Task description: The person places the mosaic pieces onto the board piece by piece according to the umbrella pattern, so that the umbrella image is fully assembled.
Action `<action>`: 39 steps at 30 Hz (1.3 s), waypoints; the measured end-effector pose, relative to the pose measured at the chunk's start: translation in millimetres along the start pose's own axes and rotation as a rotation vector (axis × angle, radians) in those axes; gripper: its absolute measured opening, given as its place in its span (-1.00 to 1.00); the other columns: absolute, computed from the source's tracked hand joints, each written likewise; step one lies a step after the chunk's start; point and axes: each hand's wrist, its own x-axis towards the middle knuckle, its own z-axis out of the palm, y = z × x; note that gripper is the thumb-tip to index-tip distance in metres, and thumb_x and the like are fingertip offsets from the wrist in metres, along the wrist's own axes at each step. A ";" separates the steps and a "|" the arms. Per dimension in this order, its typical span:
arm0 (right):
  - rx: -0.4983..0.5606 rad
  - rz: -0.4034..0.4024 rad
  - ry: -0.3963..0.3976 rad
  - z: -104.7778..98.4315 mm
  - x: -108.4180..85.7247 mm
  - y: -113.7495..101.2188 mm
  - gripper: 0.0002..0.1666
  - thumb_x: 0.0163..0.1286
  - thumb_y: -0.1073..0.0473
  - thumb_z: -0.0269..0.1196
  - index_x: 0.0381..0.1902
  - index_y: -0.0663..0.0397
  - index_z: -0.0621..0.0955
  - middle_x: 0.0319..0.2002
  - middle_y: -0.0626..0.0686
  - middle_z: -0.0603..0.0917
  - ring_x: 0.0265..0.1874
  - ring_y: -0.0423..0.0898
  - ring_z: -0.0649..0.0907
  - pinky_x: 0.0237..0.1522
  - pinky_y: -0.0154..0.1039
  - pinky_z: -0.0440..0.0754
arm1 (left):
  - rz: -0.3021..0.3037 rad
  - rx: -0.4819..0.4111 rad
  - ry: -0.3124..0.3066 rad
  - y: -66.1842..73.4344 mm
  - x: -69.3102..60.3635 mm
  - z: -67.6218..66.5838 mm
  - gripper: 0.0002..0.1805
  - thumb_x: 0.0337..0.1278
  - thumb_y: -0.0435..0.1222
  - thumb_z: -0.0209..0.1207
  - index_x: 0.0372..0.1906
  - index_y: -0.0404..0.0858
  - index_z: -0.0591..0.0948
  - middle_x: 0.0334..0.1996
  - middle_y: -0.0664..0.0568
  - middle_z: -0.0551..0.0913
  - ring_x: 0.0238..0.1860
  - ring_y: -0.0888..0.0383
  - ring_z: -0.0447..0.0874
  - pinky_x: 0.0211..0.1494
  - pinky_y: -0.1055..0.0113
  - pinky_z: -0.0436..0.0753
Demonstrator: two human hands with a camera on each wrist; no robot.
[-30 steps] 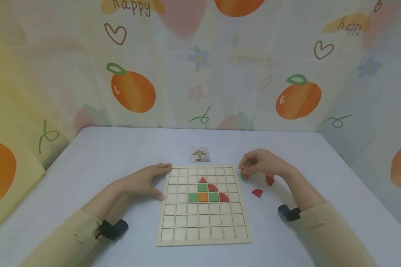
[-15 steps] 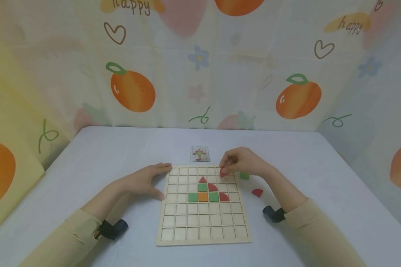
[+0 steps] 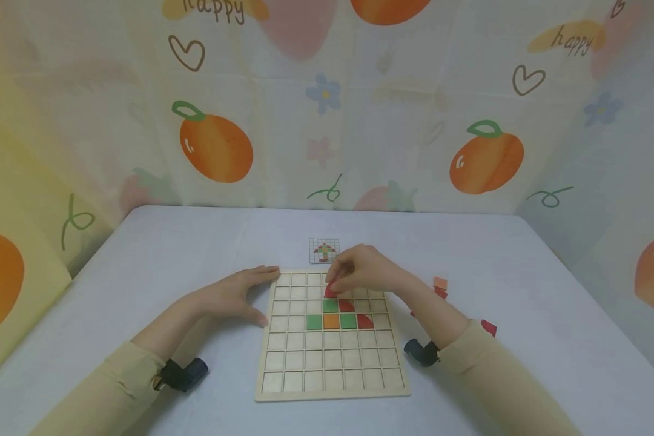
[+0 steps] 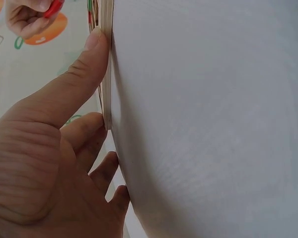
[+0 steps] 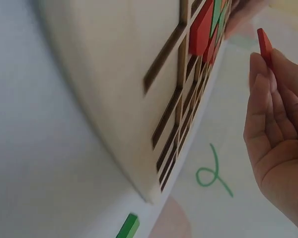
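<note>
My left hand (image 3: 226,298) rests at the left edge of the wooden grid board (image 3: 332,398), its thumb and fingertips touching the frame; the left wrist view shows the thumb (image 4: 79,79) on the board's side. Over the upper middle cells, my right hand (image 3: 367,270) pinches a red piece (image 5: 264,47) between thumb and fingers, raised off the board. Set in the board are green squares (image 3: 314,322), an orange square (image 3: 331,321) and two red quarter-round pieces (image 3: 366,321). The red triangle's cell is hidden or overlapped by the held piece.
A small printed pattern card (image 3: 324,251) lies behind the board. On the table at the right are an orange piece (image 3: 440,283) and red pieces (image 3: 488,327), partly behind the right forearm. A green piece (image 5: 128,226) lies beside the board in the right wrist view.
My right hand has moved left from the loose pieces at the right to above the board's upper middle, carrying a red piece. The left hand has stayed at the board's edge.
</note>
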 end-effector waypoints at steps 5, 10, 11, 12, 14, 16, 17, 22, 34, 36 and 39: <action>-0.005 -0.019 -0.019 7.7 7.4 -6.7 -0.90 0.18 0.18 0.44 -0.32 -0.12 0.75 -0.40 -0.11 0.77 -0.40 -0.25 0.69 -0.23 -0.36 0.64 | -0.006 -0.004 -0.003 0.9 -0.5 -0.5 0.12 -0.17 0.06 0.48 0.53 -0.17 0.20 0.59 -0.10 0.10 0.61 -0.24 -0.07 0.59 -0.24 0.05; -0.008 -0.017 -0.025 14.8 11.1 -13.9 -0.91 0.17 0.19 0.44 -0.36 -0.12 0.73 -0.41 -0.11 0.75 -0.41 -0.22 0.67 -0.27 -0.35 0.64 | 0.014 -0.006 -0.001 1.8 -1.3 -0.7 0.11 -0.16 0.06 0.47 0.53 -0.20 0.21 0.58 -0.12 0.11 0.60 -0.25 -0.06 0.59 -0.25 0.05; -0.016 -0.016 -0.026 16.3 11.8 -14.9 -0.91 0.18 0.19 0.44 -0.37 -0.13 0.73 -0.41 -0.12 0.75 -0.41 -0.23 0.66 -0.28 -0.35 0.64 | 0.019 -0.002 0.000 1.9 -1.1 -0.6 0.11 -0.15 0.06 0.47 0.52 -0.21 0.21 0.58 -0.14 0.11 0.60 -0.26 -0.05 0.58 -0.25 0.06; -0.024 -0.012 -0.029 17.6 12.0 -16.2 -0.92 0.18 0.19 0.44 -0.38 -0.13 0.73 -0.42 -0.12 0.75 -0.41 -0.22 0.66 -0.29 -0.34 0.64 | 0.017 -0.004 0.000 2.1 -1.1 -0.6 0.12 -0.16 0.06 0.47 0.52 -0.21 0.21 0.58 -0.14 0.11 0.60 -0.26 -0.05 0.59 -0.25 0.06; -0.048 -0.007 -0.029 20.2 13.1 -17.4 -0.92 0.19 0.18 0.43 -0.39 -0.15 0.73 -0.41 -0.14 0.74 -0.41 -0.23 0.65 -0.28 -0.35 0.63 | 0.012 -0.007 -0.001 2.5 -1.0 -0.7 0.12 -0.16 0.06 0.48 0.53 -0.20 0.21 0.58 -0.13 0.11 0.60 -0.25 -0.06 0.59 -0.24 0.06; -0.064 -0.004 -0.031 22.2 14.1 -18.4 -0.93 0.21 0.18 0.42 -0.39 -0.15 0.75 -0.39 -0.15 0.74 -0.40 -0.24 0.65 -0.27 -0.35 0.63 | 0.010 -0.005 -0.001 2.6 -0.9 -1.0 0.12 -0.16 0.06 0.48 0.53 -0.20 0.21 0.58 -0.13 0.11 0.60 -0.25 -0.05 0.59 -0.24 0.06; -0.073 -0.007 -0.031 23.2 14.8 -18.6 -0.94 0.21 0.19 0.41 -0.39 -0.14 0.75 -0.38 -0.15 0.74 -0.39 -0.25 0.66 -0.26 -0.36 0.64 | 0.007 -0.005 -0.002 2.5 -0.9 -1.1 0.12 -0.17 0.06 0.48 0.53 -0.20 0.21 0.58 -0.12 0.11 0.60 -0.24 -0.05 0.59 -0.24 0.06; -0.110 -0.017 -0.042 27.1 17.6 -17.3 -0.94 0.23 0.21 0.38 -0.37 -0.09 0.77 -0.41 -0.16 0.77 -0.40 -0.28 0.66 -0.25 -0.39 0.65 | 0.001 -0.011 -0.002 1.1 -0.4 -1.2 0.12 -0.17 0.05 0.48 0.53 -0.19 0.21 0.59 -0.11 0.10 0.60 -0.24 -0.06 0.59 -0.24 0.06; -0.151 0.029 -0.059 30.8 17.2 -16.5 -0.91 0.24 0.21 0.38 -0.42 -0.11 0.78 -0.47 -0.18 0.78 -0.43 -0.27 0.66 -0.25 -0.38 0.65 | -0.006 -0.019 -0.003 1.0 0.5 -0.4 0.12 -0.18 0.03 0.49 0.53 -0.18 0.21 0.59 -0.09 0.10 0.61 -0.24 -0.09 0.59 -0.25 0.05; -0.159 0.029 -0.059 31.1 17.5 -16.1 -0.90 0.24 0.21 0.39 -0.44 -0.11 0.79 -0.48 -0.18 0.78 -0.43 -0.27 0.66 -0.25 -0.38 0.65 | -0.008 -0.024 -0.005 1.2 0.4 -0.4 0.12 -0.18 0.02 0.49 0.53 -0.19 0.21 0.59 -0.10 0.10 0.61 -0.25 -0.09 0.59 -0.25 0.05; -0.172 0.022 -0.055 31.3 18.0 -14.9 -0.91 0.24 0.21 0.39 -0.44 -0.12 0.79 -0.47 -0.19 0.78 -0.42 -0.28 0.65 -0.23 -0.38 0.65 | -0.007 -0.027 -0.005 0.8 0.0 -0.2 0.11 -0.17 0.01 0.49 0.53 -0.19 0.21 0.59 -0.10 0.10 0.61 -0.25 -0.10 0.59 -0.25 0.04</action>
